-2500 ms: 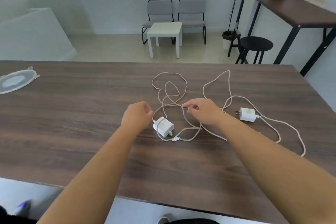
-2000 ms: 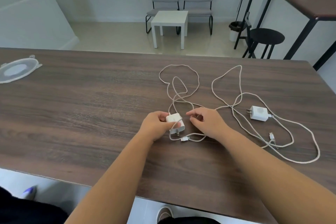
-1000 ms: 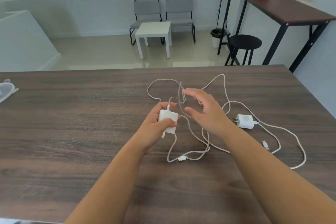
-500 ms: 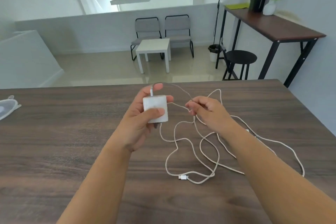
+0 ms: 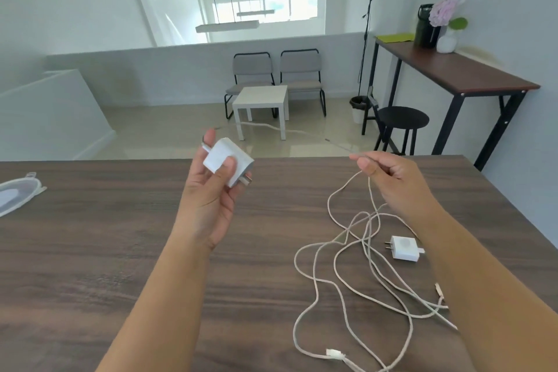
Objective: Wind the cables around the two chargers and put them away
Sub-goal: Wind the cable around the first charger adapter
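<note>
The white charger (image 5: 228, 161), with no readable marking, is lifted above the wooden table (image 5: 90, 251), left hand (image 5: 211, 190) clasped around it. Its cable (image 5: 332, 211) is pinched in the right hand (image 5: 389, 178). The second charger (image 5: 404, 248) lies among loose coils near the table's right edge; the left side offers open room.
</note>
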Motion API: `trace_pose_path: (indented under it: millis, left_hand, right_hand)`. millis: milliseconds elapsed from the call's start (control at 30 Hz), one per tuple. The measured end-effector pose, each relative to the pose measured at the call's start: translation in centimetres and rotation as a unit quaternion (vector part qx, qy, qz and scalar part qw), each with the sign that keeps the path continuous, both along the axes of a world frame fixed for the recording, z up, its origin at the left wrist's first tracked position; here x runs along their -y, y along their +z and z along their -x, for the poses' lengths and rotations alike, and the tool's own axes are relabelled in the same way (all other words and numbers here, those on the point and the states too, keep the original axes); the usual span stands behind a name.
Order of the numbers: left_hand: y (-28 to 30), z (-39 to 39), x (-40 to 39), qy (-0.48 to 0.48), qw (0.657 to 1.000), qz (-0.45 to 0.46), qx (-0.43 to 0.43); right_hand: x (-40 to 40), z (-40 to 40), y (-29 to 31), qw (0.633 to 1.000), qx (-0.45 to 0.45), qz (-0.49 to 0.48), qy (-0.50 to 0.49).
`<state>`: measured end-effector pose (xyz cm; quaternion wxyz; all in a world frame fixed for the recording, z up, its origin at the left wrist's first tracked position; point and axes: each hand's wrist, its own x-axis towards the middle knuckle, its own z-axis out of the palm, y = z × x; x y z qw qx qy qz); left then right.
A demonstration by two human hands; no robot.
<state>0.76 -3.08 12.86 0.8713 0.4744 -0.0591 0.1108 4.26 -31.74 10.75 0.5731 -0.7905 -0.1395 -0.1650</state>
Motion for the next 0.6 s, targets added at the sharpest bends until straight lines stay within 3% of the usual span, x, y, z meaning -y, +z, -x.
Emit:
trace_pose_path:
  millis: [267, 500, 600]
  left_hand:
    - [-0.4, -0.5, 2.8, 0.083, 0.996, 0.004, -0.041]
    - [-0.7, -1.3, 2.6, 0.083, 0.996, 0.013, -0.041]
    - [-1.1, -1.5, 2.8, 0.085, 0.995, 0.006, -0.06]
  right_hand:
    - [-0.3, 0.5, -2.4, 0.987, -0.072, 0.138, -0.046]
    - [-1.3, 2.9, -3.0, 0.96, -0.089, 0.266, 0.018]
    - [-1.5, 3.1, -3.6, 0.959, -0.096, 0.266, 0.023]
